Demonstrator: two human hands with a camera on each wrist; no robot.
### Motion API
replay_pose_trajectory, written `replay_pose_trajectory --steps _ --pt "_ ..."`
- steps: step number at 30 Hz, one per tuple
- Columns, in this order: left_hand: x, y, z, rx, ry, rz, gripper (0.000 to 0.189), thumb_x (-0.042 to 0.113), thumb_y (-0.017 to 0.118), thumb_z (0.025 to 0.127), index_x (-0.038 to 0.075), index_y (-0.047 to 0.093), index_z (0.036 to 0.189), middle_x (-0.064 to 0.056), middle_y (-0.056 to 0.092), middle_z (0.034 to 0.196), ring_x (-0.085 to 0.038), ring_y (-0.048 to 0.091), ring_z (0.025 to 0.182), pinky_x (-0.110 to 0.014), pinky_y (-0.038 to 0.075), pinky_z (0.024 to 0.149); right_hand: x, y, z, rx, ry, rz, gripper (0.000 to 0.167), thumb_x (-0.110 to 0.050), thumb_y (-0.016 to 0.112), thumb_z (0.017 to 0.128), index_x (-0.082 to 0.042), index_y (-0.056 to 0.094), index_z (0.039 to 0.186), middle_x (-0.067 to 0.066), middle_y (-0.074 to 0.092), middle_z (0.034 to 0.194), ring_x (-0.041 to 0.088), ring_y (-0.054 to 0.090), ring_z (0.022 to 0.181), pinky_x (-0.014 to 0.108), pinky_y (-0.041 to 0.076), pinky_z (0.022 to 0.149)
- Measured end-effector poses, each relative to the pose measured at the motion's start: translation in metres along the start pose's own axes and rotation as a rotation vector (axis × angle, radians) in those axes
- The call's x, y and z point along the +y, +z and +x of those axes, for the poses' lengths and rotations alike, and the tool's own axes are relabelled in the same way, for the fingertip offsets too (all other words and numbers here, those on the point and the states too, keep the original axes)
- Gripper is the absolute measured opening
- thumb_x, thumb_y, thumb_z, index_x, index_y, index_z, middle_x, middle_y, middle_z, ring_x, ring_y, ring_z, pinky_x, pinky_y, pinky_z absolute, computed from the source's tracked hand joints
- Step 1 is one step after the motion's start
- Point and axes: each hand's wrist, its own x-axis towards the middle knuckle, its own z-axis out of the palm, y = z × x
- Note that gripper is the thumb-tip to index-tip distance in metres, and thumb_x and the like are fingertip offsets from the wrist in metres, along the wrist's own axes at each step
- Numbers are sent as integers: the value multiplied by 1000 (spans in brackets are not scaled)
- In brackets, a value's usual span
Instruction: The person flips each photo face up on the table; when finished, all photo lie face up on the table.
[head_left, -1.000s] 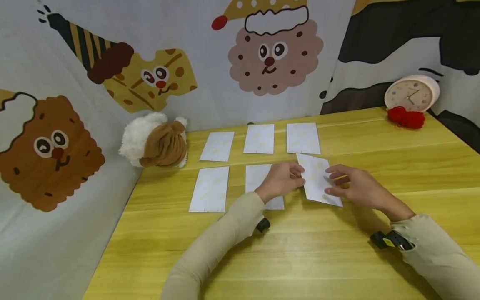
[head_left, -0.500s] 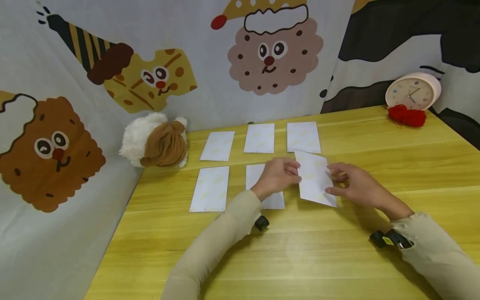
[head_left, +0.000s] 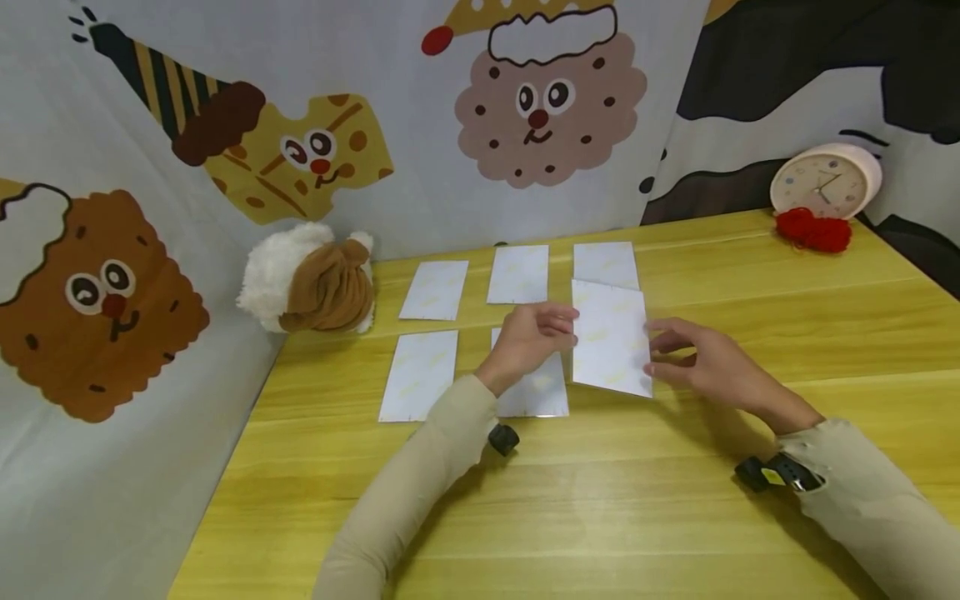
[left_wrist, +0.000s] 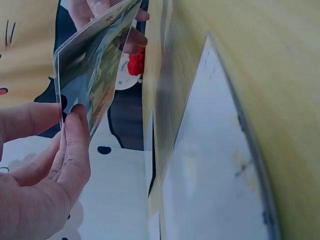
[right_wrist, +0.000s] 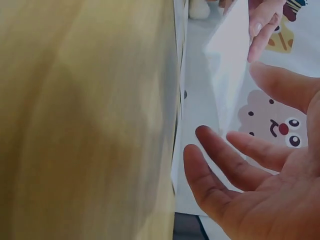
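My left hand [head_left: 527, 340] pinches the left edge of a white card [head_left: 611, 337], holding it tilted above the table. In the left wrist view, the underside of this card [left_wrist: 95, 65] carries a glossy coloured picture, and the left thumb and fingers [left_wrist: 75, 135] grip its edge. My right hand [head_left: 705, 364] is at the card's right edge, its fingers apart and loosely bent; whether they touch the card cannot be told. In the right wrist view the right fingers [right_wrist: 220, 165] are spread. The lifted card partly covers a back-row card [head_left: 604, 260].
Several white cards lie face down in two rows, among them a front-left card [head_left: 420, 375] and one [head_left: 536, 392] under the left hand. A plush toy [head_left: 311, 279] sits at the back left. A clock [head_left: 825, 183] and red yarn [head_left: 813, 231] stand at the back right.
The held card has risen off the table and shifted left and back, tilting up. The left hand has moved left with it; the right hand has followed slightly.
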Motion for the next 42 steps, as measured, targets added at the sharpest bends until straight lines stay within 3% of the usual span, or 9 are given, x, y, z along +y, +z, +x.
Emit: replay_pose_trajectory --steps 7,13,19,23,31,38,42 --pt "2 -4 0 7 16 15 29 5 74 89 9 71 118 -7 71 102 -13 69 91 -25 58 83 -11 -3 3 14 -28 -15 63 -17 76 90 2 49 144 25 69 119 41 65 112 49 59 86" --pt "7 -2 2 31 69 56 30 4 74 88 7 71 117 -8 73 99 -13 70 88 -23 58 81 -17 -1 5 -15 -78 -71 63 -24 76 91 -4 51 145 26 59 138 44 61 118 52 58 88" --pt "13 5 0 23 90 86 29 4 74 88 9 72 117 -9 74 100 -14 71 88 -23 59 79 -26 5 7 52 -143 -206 68 -30 81 86 -10 53 144 30 50 145 50 41 135 69 36 106" --pt "16 10 0 11 122 118 28 6 72 90 11 72 118 -8 74 101 -16 73 91 -24 59 80 -33 10 9 144 -193 -248 71 -30 85 81 -13 54 143 34 47 143 54 33 134 69 28 101" --pt "19 14 0 18 154 115 30 4 70 91 13 71 120 -9 73 103 -18 74 94 -23 60 81 -41 20 18 204 -254 -266 75 -29 86 80 -16 53 145 25 59 127 42 46 119 57 29 97" --pt "21 18 0 55 160 73 36 7 72 91 13 65 126 -9 75 105 -19 73 95 -26 60 84 -43 26 22 261 -272 -234 78 -24 85 80 -13 50 148 23 61 129 39 49 112 48 33 89" --pt "23 21 1 77 142 0 26 11 66 96 9 69 121 -11 75 110 -19 73 99 -32 60 90 -44 26 25 284 -274 -193 77 -21 85 81 -9 49 148 23 64 129 41 53 112 45 33 89"
